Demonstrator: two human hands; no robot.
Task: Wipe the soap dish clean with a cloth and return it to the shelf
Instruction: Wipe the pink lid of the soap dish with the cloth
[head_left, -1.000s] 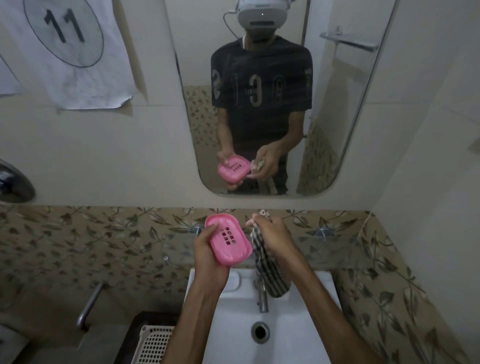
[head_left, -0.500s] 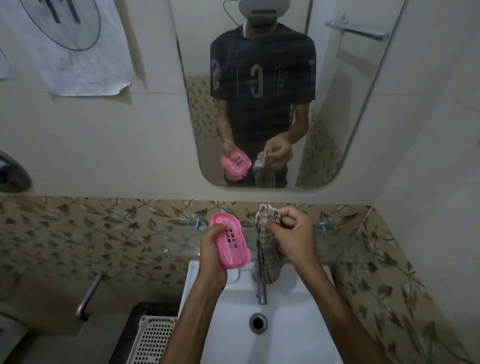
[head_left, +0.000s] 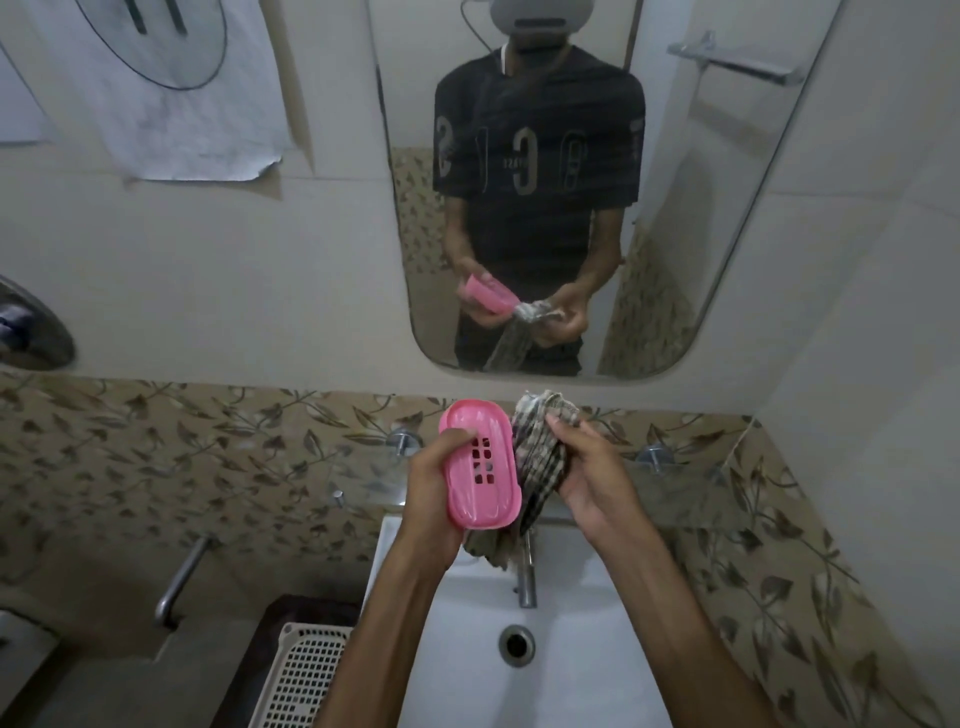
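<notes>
- Foreground: a white washbasin with a round drain and a metal tap; a perforated plastic basket sits lower left, beside the basin.
- Left hand: grips the pink soap dish from its left side, thumb laid inside the tray near the drainage slots. The dish is held in the air above the basin, hollow side facing the camera, long axis roughly upright.
- Right hand: fingers curled round a bunched checked cloth, which touches the right edge of the dish and hangs down behind it toward the tap.
- Middle ground: a glass shelf on metal mounts against a leaf-patterned tile band, behind the hands.
- Background: a wall mirror reflecting the person, the dish and the cloth; a paper sheet is fixed to the wall at upper left.
</notes>
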